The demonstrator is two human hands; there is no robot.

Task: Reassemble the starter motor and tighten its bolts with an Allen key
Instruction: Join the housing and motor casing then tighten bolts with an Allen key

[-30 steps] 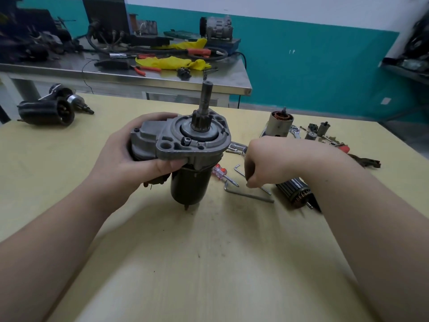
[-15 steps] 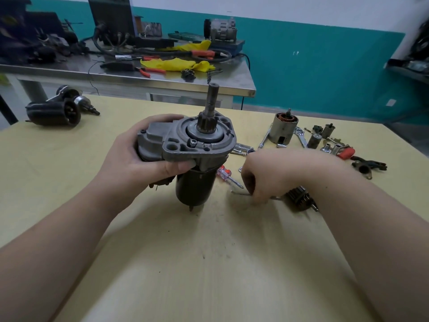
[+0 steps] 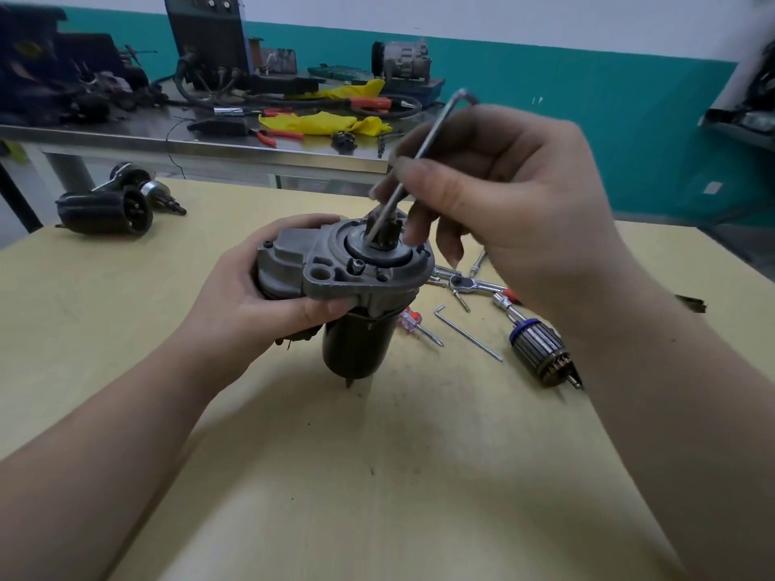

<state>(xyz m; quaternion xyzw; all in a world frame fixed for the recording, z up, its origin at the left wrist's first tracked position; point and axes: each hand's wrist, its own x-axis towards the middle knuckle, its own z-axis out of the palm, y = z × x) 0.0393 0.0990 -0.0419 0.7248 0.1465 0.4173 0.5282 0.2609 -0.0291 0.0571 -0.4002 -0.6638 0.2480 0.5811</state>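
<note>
Starter motor [image 3: 348,278] upright mid-worktop [image 3: 377,475], gripped by left hand [image 3: 256,312]. Right hand [image 3: 503,195] pinches Allen key [image 3: 419,161]; bolt-tightening step. Next: seat tip in bolt [image 3: 357,265].

Yellow table [image 3: 377,475]: Allen key [image 3: 467,332], armature [image 3: 541,346], screwdriver [image 3: 413,322], probably ratchet [image 3: 463,283].

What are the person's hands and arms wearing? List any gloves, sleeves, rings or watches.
Nothing is worn. The left hand and right hand are bare, with no gloves or rings in view. Both forearms are bare up to the edge of the picture: no sleeve, watch or strap shows. The fingernails are short and unpainted.
</note>
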